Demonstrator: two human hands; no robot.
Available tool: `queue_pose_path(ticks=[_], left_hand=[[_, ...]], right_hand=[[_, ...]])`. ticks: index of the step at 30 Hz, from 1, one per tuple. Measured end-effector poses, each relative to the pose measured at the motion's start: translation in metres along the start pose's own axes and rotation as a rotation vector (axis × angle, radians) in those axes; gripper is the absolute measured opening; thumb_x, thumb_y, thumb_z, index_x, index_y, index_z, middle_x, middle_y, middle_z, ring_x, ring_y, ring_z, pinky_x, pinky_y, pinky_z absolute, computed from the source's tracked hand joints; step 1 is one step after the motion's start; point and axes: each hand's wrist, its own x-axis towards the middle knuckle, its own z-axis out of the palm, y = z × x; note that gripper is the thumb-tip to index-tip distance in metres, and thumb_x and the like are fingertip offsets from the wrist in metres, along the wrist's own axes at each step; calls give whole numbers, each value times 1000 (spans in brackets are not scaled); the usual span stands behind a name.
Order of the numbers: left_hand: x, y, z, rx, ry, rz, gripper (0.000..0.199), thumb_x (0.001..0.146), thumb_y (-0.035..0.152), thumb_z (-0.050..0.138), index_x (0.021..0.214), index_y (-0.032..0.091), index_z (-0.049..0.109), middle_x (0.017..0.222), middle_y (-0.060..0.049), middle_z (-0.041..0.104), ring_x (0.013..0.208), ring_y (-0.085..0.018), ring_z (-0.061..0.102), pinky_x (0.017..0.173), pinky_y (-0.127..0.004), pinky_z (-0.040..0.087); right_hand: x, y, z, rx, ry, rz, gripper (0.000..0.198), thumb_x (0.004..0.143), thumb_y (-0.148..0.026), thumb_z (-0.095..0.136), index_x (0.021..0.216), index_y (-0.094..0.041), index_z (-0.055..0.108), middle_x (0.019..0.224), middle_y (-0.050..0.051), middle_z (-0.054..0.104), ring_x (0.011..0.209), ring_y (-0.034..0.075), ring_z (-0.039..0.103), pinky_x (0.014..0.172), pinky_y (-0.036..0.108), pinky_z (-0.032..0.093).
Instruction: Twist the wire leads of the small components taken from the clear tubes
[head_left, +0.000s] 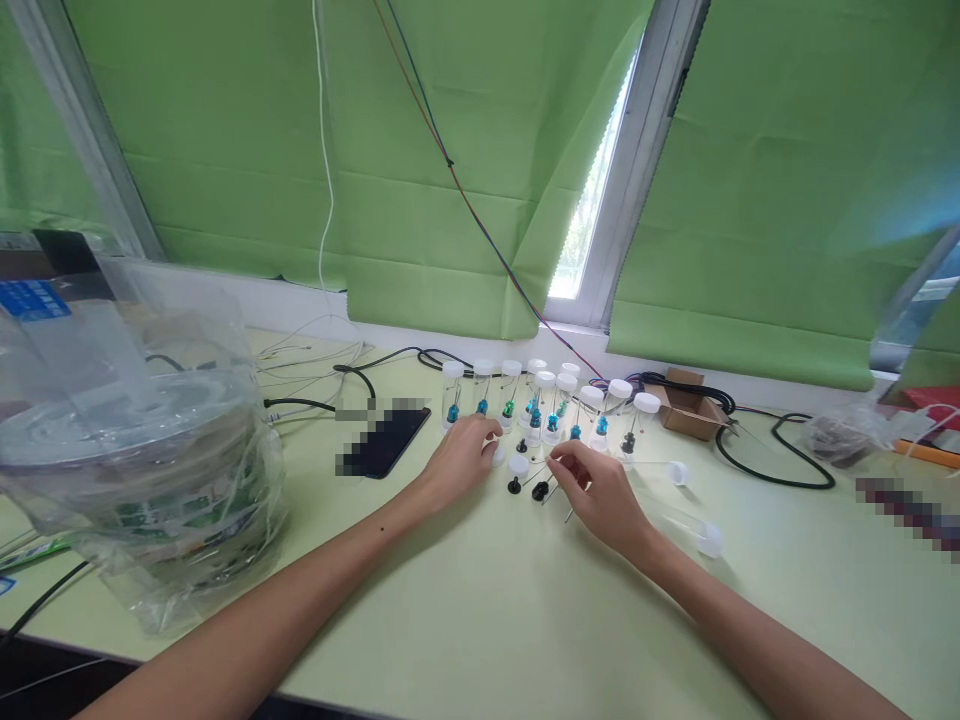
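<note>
My left hand is curled on the table; a white cap shows at its fingertips, and what lies inside the fingers is hidden. With thumb and forefinger together, my right hand pinches the thin metal shaft of a dispensing needle; which hub it belongs to is unclear. Black-hubbed needles lie loose between the hands, beside an upright white cap. Behind them stand several clear tubes with white caps, holding needles with mostly blue or green hubs. Two capped clear tubes lie right of my right hand.
A dark phone lies left of the tubes. A plastic-wrapped stack of reels fills the left side. Black cables and a small cardboard box are at the back right. Green blinds hang behind the table.
</note>
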Motion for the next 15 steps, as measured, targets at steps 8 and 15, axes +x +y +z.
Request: queue_pose_path(ticks=[8, 15], left_hand=[[0, 6, -4, 17, -114, 47, 22, 74, 14, 50, 81, 20, 70, 81, -5, 68, 75, -22, 58, 70, -32, 40], [-4, 16, -4, -74, -240, 53, 22, 66, 24, 63, 87, 22, 70, 84, -4, 67, 73, -20, 56, 60, -28, 38]], right_hand=[[-1, -2, 4, 125, -80, 107, 19, 92, -33, 49, 82, -19, 57, 66, -2, 56, 53, 10, 45, 49, 23, 38], [-1, 6, 6, -39, -182, 49, 11, 89, -26, 53, 84, -19, 60, 69, -1, 60, 59, 13, 52, 56, 25, 42]])
